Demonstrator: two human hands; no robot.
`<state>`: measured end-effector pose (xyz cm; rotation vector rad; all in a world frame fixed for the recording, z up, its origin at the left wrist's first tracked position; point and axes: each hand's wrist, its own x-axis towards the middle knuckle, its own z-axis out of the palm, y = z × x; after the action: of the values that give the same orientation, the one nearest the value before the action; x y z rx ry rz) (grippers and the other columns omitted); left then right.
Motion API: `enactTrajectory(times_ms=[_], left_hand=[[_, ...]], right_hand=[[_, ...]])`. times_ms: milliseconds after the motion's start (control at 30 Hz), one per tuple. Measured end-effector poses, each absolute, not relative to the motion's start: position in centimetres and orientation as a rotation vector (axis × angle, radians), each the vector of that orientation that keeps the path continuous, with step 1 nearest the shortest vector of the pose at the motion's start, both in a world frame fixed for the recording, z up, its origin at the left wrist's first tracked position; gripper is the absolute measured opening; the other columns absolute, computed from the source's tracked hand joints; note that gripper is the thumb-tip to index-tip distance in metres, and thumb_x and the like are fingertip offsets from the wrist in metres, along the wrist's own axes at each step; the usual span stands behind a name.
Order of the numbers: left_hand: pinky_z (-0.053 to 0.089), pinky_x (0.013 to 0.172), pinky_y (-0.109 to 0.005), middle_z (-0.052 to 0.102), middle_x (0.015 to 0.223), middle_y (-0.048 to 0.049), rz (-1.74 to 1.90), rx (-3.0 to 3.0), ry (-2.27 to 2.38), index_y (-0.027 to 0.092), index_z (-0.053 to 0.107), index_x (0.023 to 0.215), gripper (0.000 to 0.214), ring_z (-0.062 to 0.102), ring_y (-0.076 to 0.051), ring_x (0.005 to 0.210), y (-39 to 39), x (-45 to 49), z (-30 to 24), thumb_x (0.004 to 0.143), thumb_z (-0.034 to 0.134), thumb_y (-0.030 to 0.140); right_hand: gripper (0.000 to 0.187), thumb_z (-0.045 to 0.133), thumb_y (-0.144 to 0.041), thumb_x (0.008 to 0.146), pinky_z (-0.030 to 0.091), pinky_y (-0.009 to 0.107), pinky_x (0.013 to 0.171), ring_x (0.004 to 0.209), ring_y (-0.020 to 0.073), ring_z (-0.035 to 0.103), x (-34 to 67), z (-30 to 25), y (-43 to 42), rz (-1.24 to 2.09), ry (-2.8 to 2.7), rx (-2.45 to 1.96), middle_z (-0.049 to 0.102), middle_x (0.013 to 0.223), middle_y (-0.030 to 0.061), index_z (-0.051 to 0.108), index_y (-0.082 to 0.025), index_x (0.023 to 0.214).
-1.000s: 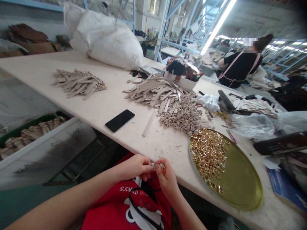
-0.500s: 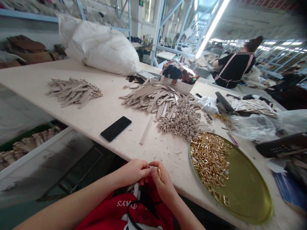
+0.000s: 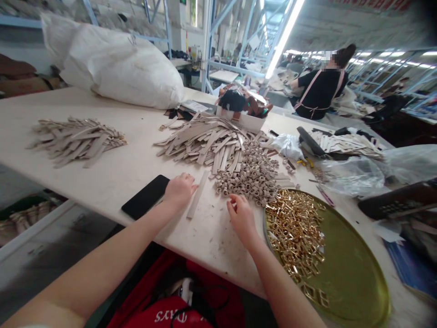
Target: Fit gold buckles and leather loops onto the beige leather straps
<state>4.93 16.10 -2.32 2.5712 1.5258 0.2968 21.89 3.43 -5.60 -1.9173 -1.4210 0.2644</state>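
Note:
My left hand is over the table, fingers curled and partly hidden behind its back; whatever they may hold cannot be made out. Just right of it lies a single flat beige strip. A black phone lies under and left of my left wrist. My right hand reaches forward with thumb and fingertips slightly apart and nothing visible between them. Its fingertips are at the near edge of a pile of small beige loops. Gold buckles are heaped on the round tray right of my right forearm.
Behind the loops is a pile of beige strips. Strips with gold ends lie at the left. A large white sack stands at the back. Pink-handled scissors and plastic bags lie right. A person works beyond the table.
My hands were together near the table's front edge, with a small gold piece at the right fingers. They have parted and moved forward, left beside the single strip, right to the loops.

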Motion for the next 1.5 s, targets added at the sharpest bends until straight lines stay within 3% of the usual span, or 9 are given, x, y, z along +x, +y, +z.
enactTrajectory(times_ms=[200, 400, 500, 600, 733, 900, 1100, 1500], left_hand=[[0.041, 0.074, -0.034, 0.060, 0.090, -0.0174, 0.175, 2.374, 1.522, 0.009, 0.059, 0.086, 0.024, 0.057, -0.028, 0.089, 16.2, 7.6, -3.4, 0.078, 0.048, 0.029], [0.042, 0.067, -0.029, 0.061, 0.076, -0.0099, 0.225, 2.133, 1.352, 0.013, 0.055, 0.072, 0.014, 0.058, -0.022, 0.078, 12.8, 5.3, -2.5, 0.072, 0.048, 0.025], [0.043, 0.058, -0.023, 0.060, 0.071, -0.0045, 0.238, 1.968, 1.229, 0.013, 0.053, 0.077, 0.015, 0.058, -0.015, 0.066, 9.2, 3.9, -1.1, 0.072, 0.043, 0.023], [0.043, 0.052, -0.020, 0.057, 0.068, -0.0003, 0.265, 1.580, 1.049, 0.013, 0.051, 0.088, 0.022, 0.054, -0.010, 0.056, 5.7, 2.5, 0.0, 0.069, 0.041, 0.019], [0.039, 0.048, -0.017, 0.054, 0.060, 0.0028, 0.304, 1.179, 0.890, 0.014, 0.050, 0.089, 0.025, 0.049, -0.007, 0.050, 2.5, 1.3, 0.3, 0.065, 0.043, 0.016], [0.035, 0.045, -0.018, 0.050, 0.052, 0.0053, 0.354, 1.418, 0.995, 0.016, 0.051, 0.087, 0.020, 0.046, -0.009, 0.046, 1.1, 0.9, -0.5, 0.070, 0.044, 0.023], [0.027, 0.043, -0.019, 0.039, 0.049, 0.0075, 0.357, 1.660, 0.950, 0.018, 0.048, 0.071, 0.023, 0.038, -0.008, 0.044, 0.9, -0.2, -0.3, 0.077, 0.044, 0.039], [0.023, 0.047, -0.020, 0.040, 0.050, 0.0055, 0.185, 1.820, 0.990, 0.017, 0.053, 0.068, 0.025, 0.037, -0.010, 0.049, 1.0, -1.0, 0.1, 0.077, 0.041, 0.037]], right_hand=[[0.018, 0.050, -0.021, 0.080, 0.037, 0.026, 0.062, 0.073, 0.0179, 0.054, 22.5, -5.8, 7.3, -0.009, -1.646, -2.159, 0.056, 0.089, 0.0077, 0.059, -0.019, 0.095], [0.020, 0.046, -0.013, 0.079, 0.038, 0.028, 0.068, 0.077, 0.0182, 0.052, 22.3, -6.0, 4.9, 0.057, -1.584, -2.002, 0.056, 0.089, 0.0080, 0.060, -0.018, 0.094], [0.017, 0.051, -0.020, 0.076, 0.040, 0.031, 0.071, 0.077, 0.0176, 0.052, 22.4, -5.8, 3.2, 0.232, -1.323, -1.823, 0.056, 0.087, 0.0060, 0.059, -0.017, 0.091], [0.022, 0.057, -0.031, 0.073, 0.043, 0.030, 0.067, 0.068, 0.0147, 0.053, 21.9, -5.1, 1.3, 0.662, -0.897, -1.550, 0.057, 0.075, 0.0011, 0.057, -0.019, 0.091], [0.027, 0.072, -0.033, 0.058, 0.046, 0.023, 0.059, 0.061, 0.0097, 0.055, 20.0, -3.9, -1.0, 1.122, -0.358, -1.183, 0.060, 0.069, -0.0027, 0.056, -0.020, 0.076], [0.025, 0.075, -0.032, 0.056, 0.044, 0.018, 0.051, 0.056, 0.0073, 0.055, 17.7, -2.9, -2.9, 1.199, -0.233, -1.076, 0.060, 0.063, -0.0041, 0.058, -0.019, 0.069], [0.030, 0.072, -0.032, 0.062, 0.046, 0.019, 0.057, 0.060, 0.0075, 0.055, 16.7, -2.3, -4.3, 1.167, -0.429, -1.134, 0.062, 0.072, -0.0020, 0.064, -0.021, 0.088], [0.030, 0.066, -0.035, 0.068, 0.045, 0.026, 0.065, 0.064, 0.0104, 0.054, 16.7, -3.2, -5.4, 1.114, -0.647, -1.307, 0.062, 0.072, 0.0000, 0.065, -0.018, 0.092]])
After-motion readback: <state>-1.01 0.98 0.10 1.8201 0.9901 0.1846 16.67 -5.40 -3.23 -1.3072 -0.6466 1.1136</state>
